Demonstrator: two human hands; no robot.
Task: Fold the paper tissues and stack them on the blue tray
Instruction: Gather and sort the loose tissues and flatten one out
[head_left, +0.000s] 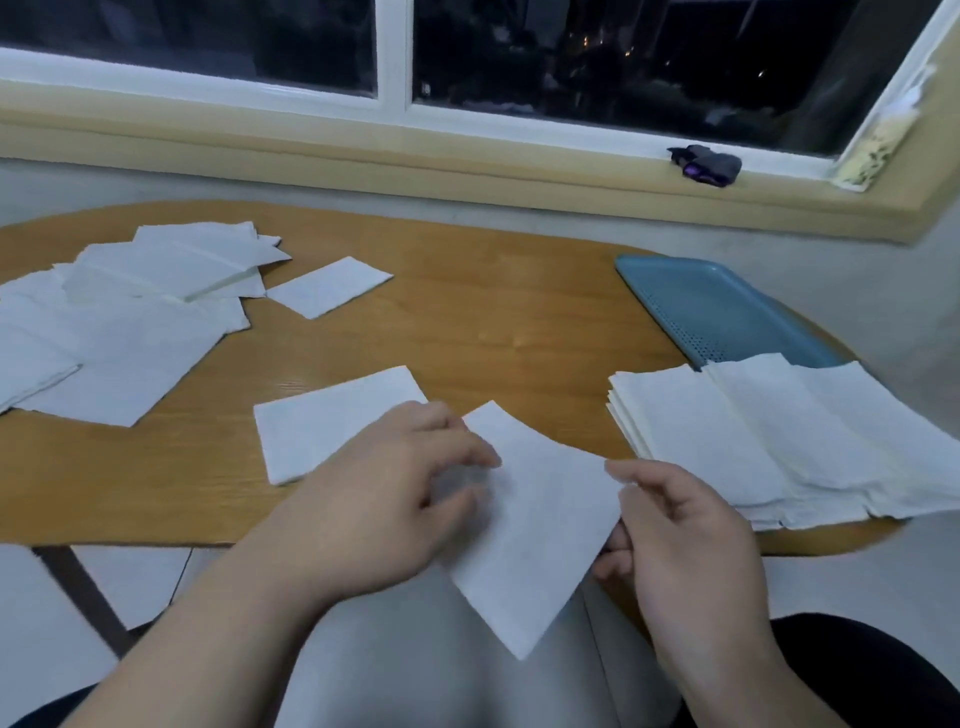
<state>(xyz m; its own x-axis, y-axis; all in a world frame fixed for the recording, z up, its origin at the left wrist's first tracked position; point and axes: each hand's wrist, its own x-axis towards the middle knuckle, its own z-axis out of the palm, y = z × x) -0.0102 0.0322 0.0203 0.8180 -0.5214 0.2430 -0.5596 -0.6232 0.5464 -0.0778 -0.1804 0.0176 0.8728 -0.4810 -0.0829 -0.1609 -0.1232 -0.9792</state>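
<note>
Dark night shows through the window (571, 52) behind a round wooden table (467, 312). One white tissue (535, 545) is up in the air, just over the near edge of the table and the person's lap. It hangs like a diamond, with one corner pointing down.

The left hand (395, 493) has its fingers bent onto the tissue's left side. It is a bit blurry, but it looks like a pinch. The right hand (680, 530) pinches the right corner between thumb and fingers. I think both hands hold it up so the sides can be brought together for a neat fold.

On the left lies a messy pile (130, 322) of open tissues, close enough to grab the next one. Another tissue lies flat (332, 431) just beside the left hand.

On the right is the blue tray (717, 306). A stack (753, 441) of folded tissues covers its near end. The far end is bare. The stack sits near the right hand, so a finished tissue has a short trip. Lots of tissues are left to fold.
</note>
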